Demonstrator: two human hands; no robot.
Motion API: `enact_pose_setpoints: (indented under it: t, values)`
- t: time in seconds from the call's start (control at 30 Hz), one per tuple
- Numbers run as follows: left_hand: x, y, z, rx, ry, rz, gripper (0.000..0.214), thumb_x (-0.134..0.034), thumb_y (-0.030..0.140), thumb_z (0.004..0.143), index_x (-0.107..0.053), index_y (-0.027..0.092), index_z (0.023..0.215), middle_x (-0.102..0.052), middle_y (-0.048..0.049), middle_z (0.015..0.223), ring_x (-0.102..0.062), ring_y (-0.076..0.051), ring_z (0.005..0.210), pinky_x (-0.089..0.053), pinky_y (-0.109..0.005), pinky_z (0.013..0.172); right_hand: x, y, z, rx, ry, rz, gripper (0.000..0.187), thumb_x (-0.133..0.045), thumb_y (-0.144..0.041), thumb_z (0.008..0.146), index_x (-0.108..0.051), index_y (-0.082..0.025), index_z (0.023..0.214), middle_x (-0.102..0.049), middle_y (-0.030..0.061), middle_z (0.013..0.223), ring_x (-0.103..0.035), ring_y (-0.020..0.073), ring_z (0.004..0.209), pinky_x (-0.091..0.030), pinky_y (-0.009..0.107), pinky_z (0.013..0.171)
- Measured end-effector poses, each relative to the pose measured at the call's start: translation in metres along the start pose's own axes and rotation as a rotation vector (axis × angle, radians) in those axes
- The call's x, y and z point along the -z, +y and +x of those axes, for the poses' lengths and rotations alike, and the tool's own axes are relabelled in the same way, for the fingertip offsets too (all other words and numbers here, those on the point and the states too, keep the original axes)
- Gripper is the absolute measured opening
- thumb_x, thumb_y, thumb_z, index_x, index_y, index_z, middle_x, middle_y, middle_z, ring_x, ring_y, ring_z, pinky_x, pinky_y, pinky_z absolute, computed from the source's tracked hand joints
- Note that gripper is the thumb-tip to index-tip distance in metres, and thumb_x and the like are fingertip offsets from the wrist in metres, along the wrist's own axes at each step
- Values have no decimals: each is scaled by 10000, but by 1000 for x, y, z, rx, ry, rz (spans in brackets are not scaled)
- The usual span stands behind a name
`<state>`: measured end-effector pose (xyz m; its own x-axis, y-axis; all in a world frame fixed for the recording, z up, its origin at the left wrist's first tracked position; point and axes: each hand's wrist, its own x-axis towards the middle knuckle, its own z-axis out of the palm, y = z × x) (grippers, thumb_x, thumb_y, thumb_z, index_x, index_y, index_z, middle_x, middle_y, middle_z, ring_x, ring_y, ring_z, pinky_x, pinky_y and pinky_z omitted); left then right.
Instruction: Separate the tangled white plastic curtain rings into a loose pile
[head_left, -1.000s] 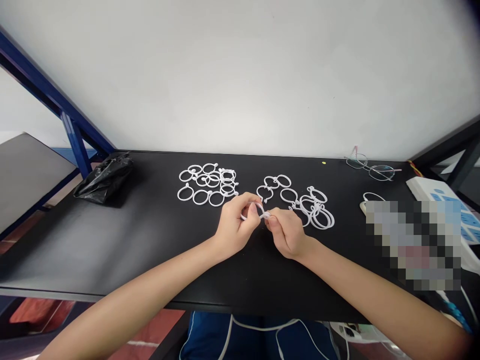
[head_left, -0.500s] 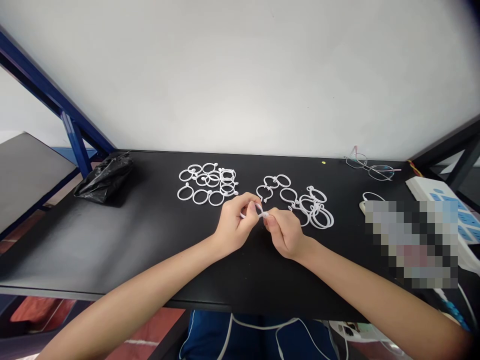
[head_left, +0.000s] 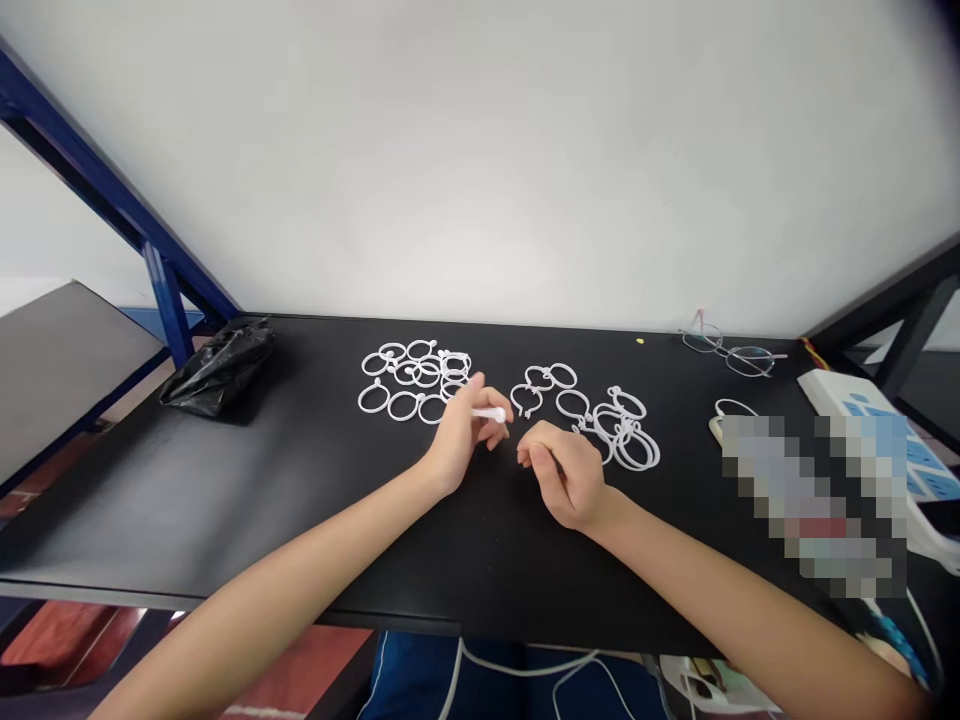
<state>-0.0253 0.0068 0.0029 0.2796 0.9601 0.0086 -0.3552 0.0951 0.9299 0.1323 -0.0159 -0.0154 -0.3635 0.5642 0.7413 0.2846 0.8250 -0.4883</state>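
My left hand (head_left: pixel 456 440) is above the table, its thumb and index finger pinching a white plastic curtain ring (head_left: pixel 491 413). Seen nearly edge-on, this ring has its small knob pointing right. Just to the right, my right hand (head_left: pixel 566 472) is curled into a loose fist, apart from the ring; the inside of its fingers is hidden. Behind and left of my left hand lies a group of several white rings (head_left: pixel 403 420), many overlapping. Several more rings (head_left: pixel 636 468) lie beyond my right hand, partly stacked; one near the middle (head_left: pixel 526 388) has a gap.
On the black table (head_left: pixel 300 480), a crumpled black plastic bag (head_left: pixel 221 370) lies at the left. Eyeglasses (head_left: pixel 724 350) rest at the back right. A blurred-out object (head_left: pixel 814 500) and a white-and-blue power strip (head_left: pixel 877 410) occupy the right side. A white wall stands behind.
My hands have moved apart. The right hand has let go of the ring, which stays in my left hand and is now turned edge-on. The camera view has shifted slightly.
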Motion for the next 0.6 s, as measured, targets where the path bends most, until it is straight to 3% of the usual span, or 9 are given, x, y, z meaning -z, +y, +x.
enact_pose_setpoints:
  t: [0.1, 0.2, 0.4, 0.6]
  values:
    - [5, 8, 5, 156, 10, -351, 581, -380, 661, 882, -597, 158, 688, -297, 61, 446, -341, -89, 434, -454, -254, 600, -1, 3, 3, -30, 21, -70, 133, -477, -94, 921, -553, -203, 914, -629, 54, 840, -625, 171, 782, -532, 309, 694]
    - [10, 12, 6, 220, 67, -539, 503, -442, 611, 886, -604, 153, 753, -309, 64, 470, -328, -81, 434, -439, -226, 540, -3, 9, 5, -126, -23, -159, 106, -517, -118, 917, -573, -208, 914, -642, 92, 1015, -632, 210, 952, -540, 377, 834]
    - [12, 9, 8, 180, 233, -565, 247, -440, 298, 930, -584, 151, 793, -312, 67, 489, -342, -75, 435, -412, -201, 499, -3, 14, 5, -173, -79, -175, 108, -517, -131, 919, -582, -211, 885, -651, 87, 1033, -636, 213, 978, -543, 386, 856]
    - [15, 8, 13, 148, 384, -586, 265, -386, 317, 943, -567, 144, 856, -312, 69, 504, -340, -77, 432, -381, -204, 478, -2, 13, 5, -256, -129, -206, 103, -526, -135, 909, -587, -215, 885, -649, 90, 1088, -641, 228, 1016, -544, 407, 885]
